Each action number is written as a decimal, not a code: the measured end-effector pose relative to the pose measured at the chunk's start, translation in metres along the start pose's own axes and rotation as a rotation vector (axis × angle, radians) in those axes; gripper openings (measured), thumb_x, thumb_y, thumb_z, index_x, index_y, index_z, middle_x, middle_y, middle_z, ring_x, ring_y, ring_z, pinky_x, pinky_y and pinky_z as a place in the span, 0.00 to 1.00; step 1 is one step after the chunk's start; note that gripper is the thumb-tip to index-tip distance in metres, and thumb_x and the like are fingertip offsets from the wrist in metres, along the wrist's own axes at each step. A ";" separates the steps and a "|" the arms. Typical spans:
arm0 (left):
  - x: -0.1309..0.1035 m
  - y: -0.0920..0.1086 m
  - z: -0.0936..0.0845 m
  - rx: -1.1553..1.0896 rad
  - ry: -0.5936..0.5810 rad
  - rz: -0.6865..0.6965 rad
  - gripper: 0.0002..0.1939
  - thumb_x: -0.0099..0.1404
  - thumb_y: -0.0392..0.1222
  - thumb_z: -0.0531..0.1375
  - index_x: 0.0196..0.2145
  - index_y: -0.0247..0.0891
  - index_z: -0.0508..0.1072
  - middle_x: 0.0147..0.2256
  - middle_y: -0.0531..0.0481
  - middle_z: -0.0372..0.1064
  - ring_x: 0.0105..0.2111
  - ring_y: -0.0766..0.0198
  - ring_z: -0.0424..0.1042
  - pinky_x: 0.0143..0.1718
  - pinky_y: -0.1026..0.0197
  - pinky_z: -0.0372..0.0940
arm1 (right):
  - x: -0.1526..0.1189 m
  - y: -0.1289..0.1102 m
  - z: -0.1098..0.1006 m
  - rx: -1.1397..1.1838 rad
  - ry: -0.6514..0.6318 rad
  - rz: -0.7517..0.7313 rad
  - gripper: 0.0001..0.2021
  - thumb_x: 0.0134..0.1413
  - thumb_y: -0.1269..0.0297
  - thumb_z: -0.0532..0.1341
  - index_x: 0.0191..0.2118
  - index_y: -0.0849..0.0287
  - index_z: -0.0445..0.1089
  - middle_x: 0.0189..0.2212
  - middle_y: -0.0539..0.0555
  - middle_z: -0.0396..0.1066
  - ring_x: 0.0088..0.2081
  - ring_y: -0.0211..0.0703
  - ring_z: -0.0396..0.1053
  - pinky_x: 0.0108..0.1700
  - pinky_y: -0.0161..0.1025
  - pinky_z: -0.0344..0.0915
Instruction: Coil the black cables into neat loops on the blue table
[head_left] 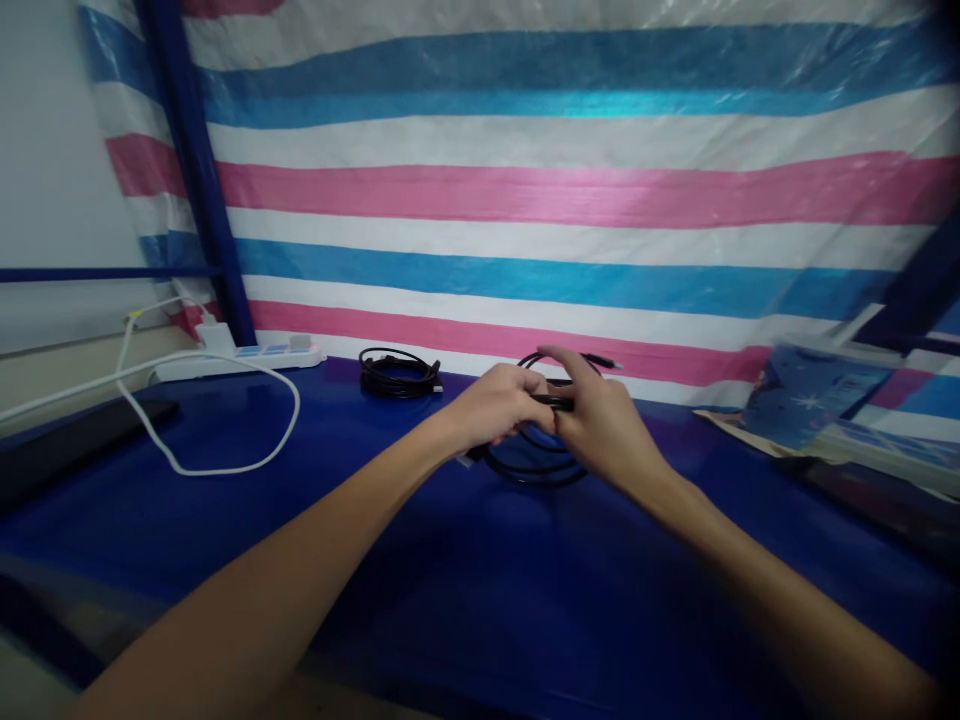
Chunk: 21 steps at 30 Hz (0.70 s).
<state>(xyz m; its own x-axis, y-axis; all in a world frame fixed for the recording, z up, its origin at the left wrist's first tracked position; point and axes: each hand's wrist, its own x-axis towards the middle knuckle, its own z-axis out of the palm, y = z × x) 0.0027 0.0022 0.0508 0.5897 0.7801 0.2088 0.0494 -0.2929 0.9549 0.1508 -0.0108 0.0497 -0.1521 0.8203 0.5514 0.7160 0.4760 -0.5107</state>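
A black cable (536,478) is looped between my two hands, above the blue tabletop. My left hand (501,402) is closed on the coil from the left, and a plug end pokes out beneath its fingers. From the right, my right hand (600,405) grips the same bundle, its fingers touching those of the left. Past the right fingers sticks a connector (604,361) with a pale metal tip. Farther back and left, a second coiled black cable (400,375) lies on the table, touched by neither hand.
On the left are a white power strip (277,355) with a plugged-in adapter, a looping white cord (225,471) and a flat black object (82,440). A blue patterned container (814,390) stands at the right, beside a dark flat item (862,495). Striped sheeting (525,190) hangs behind the blue table (525,600).
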 end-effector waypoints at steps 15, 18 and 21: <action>0.002 0.004 -0.011 -0.056 0.322 0.099 0.06 0.52 0.28 0.57 0.29 0.35 0.68 0.14 0.61 0.47 0.12 0.77 0.44 0.15 0.68 0.37 | 0.001 -0.004 -0.001 0.482 -0.135 0.135 0.07 0.50 0.62 0.59 0.33 0.61 0.69 0.14 0.44 0.53 0.17 0.31 0.48 0.21 0.33 0.45; 0.002 0.005 -0.017 -0.464 0.436 0.100 0.03 0.58 0.31 0.55 0.28 0.35 0.64 0.13 0.63 0.39 0.11 0.77 0.37 0.13 0.68 0.34 | 0.000 -0.003 0.003 0.923 -0.101 0.199 0.06 0.47 0.65 0.60 0.33 0.60 0.68 0.15 0.45 0.57 0.19 0.33 0.55 0.25 0.34 0.55; 0.004 0.005 -0.025 -0.776 0.498 0.066 0.07 0.63 0.32 0.52 0.27 0.35 0.61 0.12 0.64 0.35 0.10 0.76 0.36 0.12 0.70 0.35 | -0.004 -0.005 0.011 1.198 -0.176 0.146 0.10 0.38 0.74 0.56 0.32 0.59 0.69 0.28 0.51 0.70 0.33 0.39 0.67 0.39 0.38 0.63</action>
<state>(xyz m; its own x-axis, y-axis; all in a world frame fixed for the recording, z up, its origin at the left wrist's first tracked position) -0.0152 0.0173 0.0617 0.1481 0.9755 0.1629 -0.6323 -0.0333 0.7740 0.1401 -0.0130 0.0433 -0.2793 0.8780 0.3888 -0.3332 0.2911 -0.8968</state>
